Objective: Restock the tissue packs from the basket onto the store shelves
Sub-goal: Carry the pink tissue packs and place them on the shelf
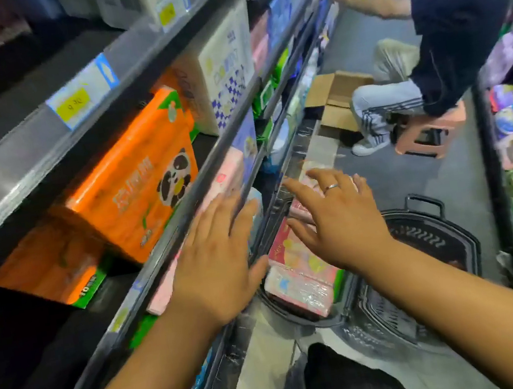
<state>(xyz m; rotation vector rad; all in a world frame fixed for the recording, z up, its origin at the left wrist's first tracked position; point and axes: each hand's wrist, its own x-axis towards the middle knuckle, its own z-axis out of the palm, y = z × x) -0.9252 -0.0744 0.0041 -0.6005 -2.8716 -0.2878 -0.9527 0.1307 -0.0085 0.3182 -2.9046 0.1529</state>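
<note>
A black plastic basket (439,243) stands on the floor at lower right. Pink tissue packs (300,271) lie stacked at its left end. My right hand (335,219) hovers over those packs with fingers spread and straight, a ring on one finger, holding nothing. My left hand (218,256) is flat and open in front of the shelf edge (184,211), over pink packs (163,291) on the lower shelf. Orange panda tissue packs (135,192) sit tilted on the shelf above.
Grey shelves with price tags (80,94) run along the left. White and blue packs (223,69) stand further along. Another person (457,31) sits on a pink stool (429,132) ahead, beside an open cardboard box (334,99). Goods line the right side.
</note>
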